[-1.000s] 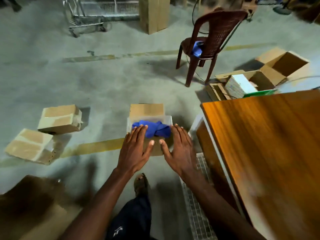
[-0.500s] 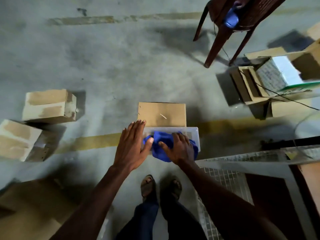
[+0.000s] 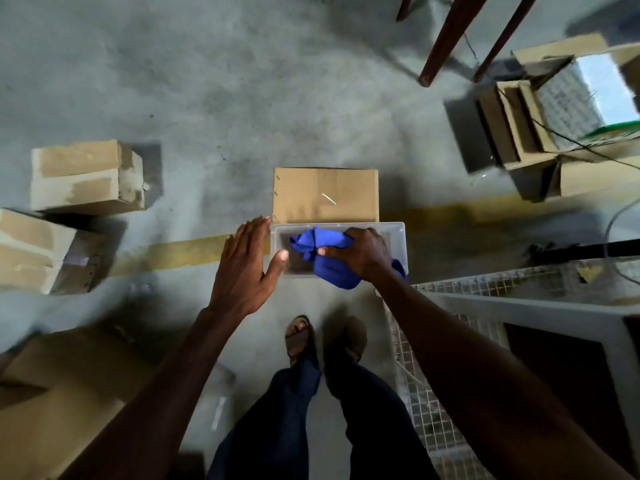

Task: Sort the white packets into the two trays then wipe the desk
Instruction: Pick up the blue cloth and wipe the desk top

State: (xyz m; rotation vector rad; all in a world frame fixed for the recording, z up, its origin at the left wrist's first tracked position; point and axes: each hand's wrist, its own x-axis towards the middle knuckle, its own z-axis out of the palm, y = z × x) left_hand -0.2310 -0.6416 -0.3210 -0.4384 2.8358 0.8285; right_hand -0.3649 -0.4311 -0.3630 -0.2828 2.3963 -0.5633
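Note:
A clear plastic bin sits on a closed cardboard box on the concrete floor. Inside it lies a crumpled blue cloth, part of it spilling over the bin's near rim. My right hand grips the cloth from above, fingers curled into it. My left hand is flat with straight fingers beside the bin's left wall, thumb touching the rim. No white packets or trays are in view.
Two taped cardboard boxes lie on the floor at left, and another large box at lower left. Open cartons and chair legs are at upper right. A white wire-mesh frame stands at right. My feet are below the bin.
My view tilted down and the wooden desk left the frame. My right hand went into the bin and closed on the blue cloth; my left hand settled against the bin's left side.

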